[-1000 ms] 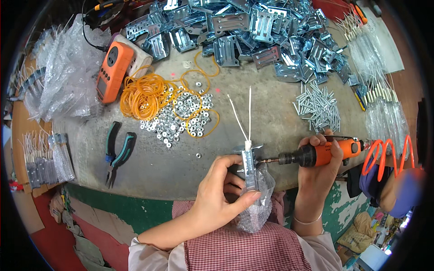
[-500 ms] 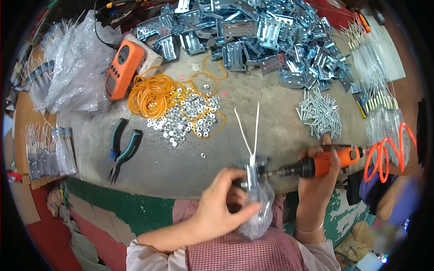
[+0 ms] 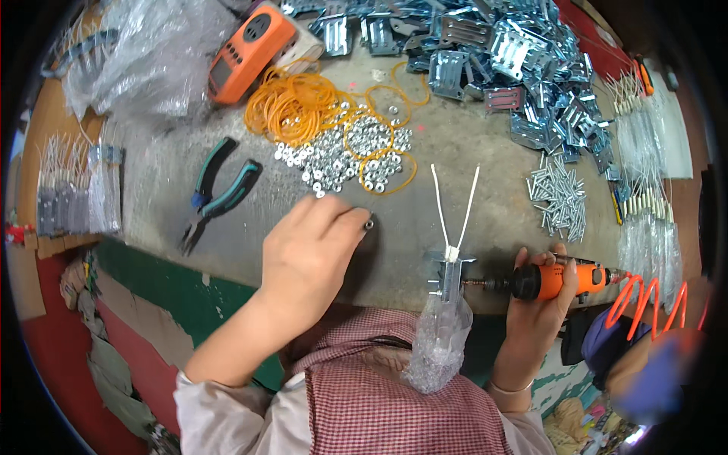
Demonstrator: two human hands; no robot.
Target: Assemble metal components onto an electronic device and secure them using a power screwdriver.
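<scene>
My left hand [image 3: 307, 246] is above the table's front edge, fingers bent together at a small metal nut [image 3: 368, 224] by the fingertips. My right hand [image 3: 535, 303] grips an orange and black power screwdriver [image 3: 557, 280], its bit pointing left. The bit's tip meets a metal bracket [image 3: 452, 279] on a part with two white wires [image 3: 469, 208] standing up. Screw ends stick out of the bracket's left side. Bubble wrap [image 3: 440, 341] covers the part's lower end, which hangs past the table edge. Neither hand holds this part directly.
Loose nuts [image 3: 326, 155] and orange rubber bands [image 3: 292, 106] lie mid-table, with pliers [image 3: 216, 189] to their left. Screws [image 3: 557, 197] are heaped right, below piled metal brackets [image 3: 516, 53]. A red coiled hose [image 3: 644, 296] runs from the screwdriver. Wrapped wired parts line both sides.
My left hand has let go of the wrapped part and moved up and left to the lone nut. The screwdriver stays at the bracket. The whole view has shifted.
</scene>
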